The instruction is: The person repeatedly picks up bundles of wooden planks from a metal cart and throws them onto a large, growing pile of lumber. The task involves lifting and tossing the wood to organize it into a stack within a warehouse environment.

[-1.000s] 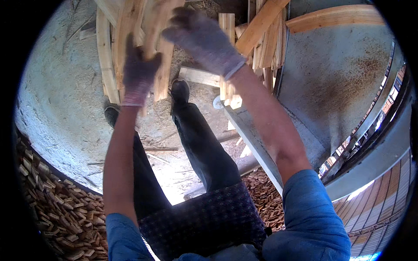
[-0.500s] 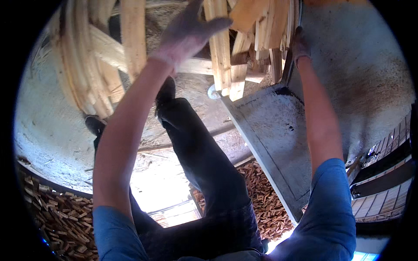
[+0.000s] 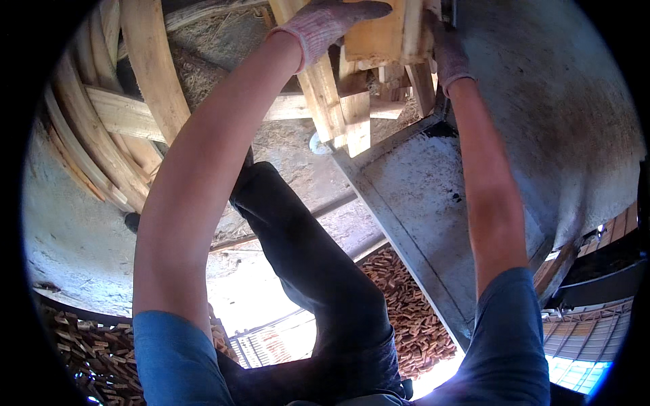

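Observation:
My left hand (image 3: pixel 330 26), in a grey and pink knit glove, is at the left side of a stack of pale wooden boards (image 3: pixel 374 39). Its thumb lies across the top of the boards; the other fingers are partly hidden. Gripping the right side of the same stack is my gloved right hand (image 3: pixel 449 59), its fingertips mostly out of sight behind the wood. Below the stack, shorter board ends (image 3: pixel 355 122) hang over a crosswise wooden beam (image 3: pixel 291 107).
Long planks (image 3: pixel 101 142) lean together on the left. A metal sheet with a raised edge (image 3: pixel 420 183) is in front of my right arm, beside a grey panel (image 3: pixel 542 101). Heaps of small wood pieces (image 3: pixel 406 311) lie below. My leg (image 3: pixel 305 250) stands between.
My left hand has moved right and come onto the board stack, from open above the planks. The stack has shifted slightly left, and my right hand has moved with it.

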`<act>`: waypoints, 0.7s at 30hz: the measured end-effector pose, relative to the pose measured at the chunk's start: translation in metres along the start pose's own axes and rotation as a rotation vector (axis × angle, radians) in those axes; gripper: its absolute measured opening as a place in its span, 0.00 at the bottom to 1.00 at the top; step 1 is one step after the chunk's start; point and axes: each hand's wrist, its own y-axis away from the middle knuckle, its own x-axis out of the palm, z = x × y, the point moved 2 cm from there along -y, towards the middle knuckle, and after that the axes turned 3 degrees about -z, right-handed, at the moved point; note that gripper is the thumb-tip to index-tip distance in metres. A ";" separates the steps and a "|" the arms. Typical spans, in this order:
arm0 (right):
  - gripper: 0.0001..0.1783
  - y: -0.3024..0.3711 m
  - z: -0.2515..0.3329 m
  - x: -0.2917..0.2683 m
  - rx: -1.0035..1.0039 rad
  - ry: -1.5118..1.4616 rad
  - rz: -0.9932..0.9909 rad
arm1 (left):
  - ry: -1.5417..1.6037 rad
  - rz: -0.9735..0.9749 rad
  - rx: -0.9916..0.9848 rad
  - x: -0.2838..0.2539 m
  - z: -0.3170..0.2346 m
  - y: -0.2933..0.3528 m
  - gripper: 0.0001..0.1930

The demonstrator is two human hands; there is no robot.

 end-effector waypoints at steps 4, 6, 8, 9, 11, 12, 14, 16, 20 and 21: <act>0.56 0.060 0.065 0.042 -0.110 0.151 0.005 | 0.080 -0.058 0.066 -0.009 0.010 0.005 0.39; 0.44 0.061 0.070 0.045 0.026 0.242 -0.098 | 0.066 -0.123 0.078 -0.002 0.007 0.001 0.39; 0.49 0.077 0.076 0.050 0.054 0.242 -0.027 | 0.049 -0.133 0.006 -0.014 0.009 0.010 0.39; 0.60 0.095 0.074 0.056 0.030 0.194 0.097 | 0.036 -0.142 -0.042 -0.017 0.001 0.024 0.39; 0.57 0.117 0.074 0.081 -0.090 0.089 0.000 | -0.047 -0.143 -0.068 -0.048 0.000 0.048 0.36; 0.55 0.131 0.080 0.095 -0.101 -0.002 0.110 | -0.017 -0.124 -0.058 -0.089 0.019 0.050 0.36; 0.53 0.144 0.074 0.108 -0.080 -0.161 0.267 | -0.116 -0.202 -0.026 -0.081 0.011 0.077 0.30; 0.49 0.191 0.086 0.132 -0.076 -0.383 0.213 | -0.273 -0.334 0.015 -0.085 -0.003 0.118 0.31; 0.38 0.283 0.090 0.166 -0.106 -0.284 0.189 | -0.172 -0.478 -0.065 -0.100 -0.001 0.222 0.30; 0.36 0.302 0.087 0.176 -0.064 -0.199 0.216 | -0.181 -0.568 -0.110 -0.099 -0.003 0.251 0.29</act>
